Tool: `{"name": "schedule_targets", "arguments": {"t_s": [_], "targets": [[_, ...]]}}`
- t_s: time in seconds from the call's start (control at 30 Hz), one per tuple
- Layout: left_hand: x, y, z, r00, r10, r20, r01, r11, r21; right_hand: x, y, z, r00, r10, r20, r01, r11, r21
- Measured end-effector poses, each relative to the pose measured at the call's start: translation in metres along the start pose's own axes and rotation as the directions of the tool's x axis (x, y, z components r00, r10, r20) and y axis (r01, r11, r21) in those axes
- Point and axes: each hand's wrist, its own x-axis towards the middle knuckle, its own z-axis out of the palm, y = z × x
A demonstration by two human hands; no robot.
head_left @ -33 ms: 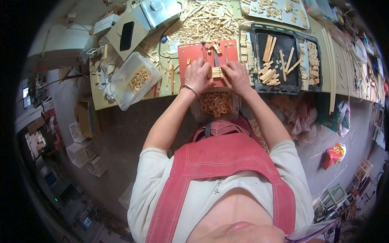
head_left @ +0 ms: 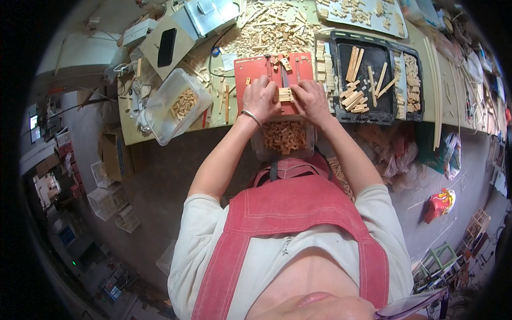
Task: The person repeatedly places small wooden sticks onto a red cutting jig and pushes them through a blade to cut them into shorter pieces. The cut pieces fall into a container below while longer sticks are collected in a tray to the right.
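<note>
On a red board [head_left: 249, 69] lies my left hand [head_left: 258, 97], fingers closed on the left end of a small pale wooden piece [head_left: 284, 95], a metal bangle at the wrist. Opposite it, my right hand [head_left: 311, 100] grips the right end of the same piece. Just beyond runs a grey blade-like strip [head_left: 285, 79], with small wooden blocks [head_left: 285, 63] near its far end. Another small block [head_left: 248, 81] sits to the left. Below the board, a clear bin [head_left: 257, 144] holds many wooden blocks.
Left are a tilted clear container [head_left: 159, 128], a phone [head_left: 166, 47] and a metal box [head_left: 205, 13]. Wood offcuts [head_left: 272, 29] cover the back. Right are a black tray [head_left: 377, 116] with sticks, a pale board of pieces [head_left: 362, 24] and long strips [head_left: 436, 96].
</note>
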Motion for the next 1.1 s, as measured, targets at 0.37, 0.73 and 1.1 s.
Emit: {"name": "schedule_targets", "arguments": {"t_s": [0.37, 0.73, 1.1], "targets": [[0.021, -0.008, -0.004, 0.999, 0.013, -0.030, -0.013, 1.000, 0.006, 0.016, 0.010, 0.002, 0.996, 0.055, 0.067, -0.054, 0.999, -0.006], [0.039, -0.018, -0.002, 0.999, 0.027, -0.047, -0.028, 1.000, -0.005, 0.030, 0.023, 0.010, 1.000, 0.016, -0.008, -0.016, 0.999, -0.038], [0.025, -0.008, 0.001, 0.998, 0.057, -0.031, -0.055, 0.996, 0.065, 0.021, 0.025, 0.003, 0.999, 0.019, 0.044, -0.016, 0.998, -0.062]]}}
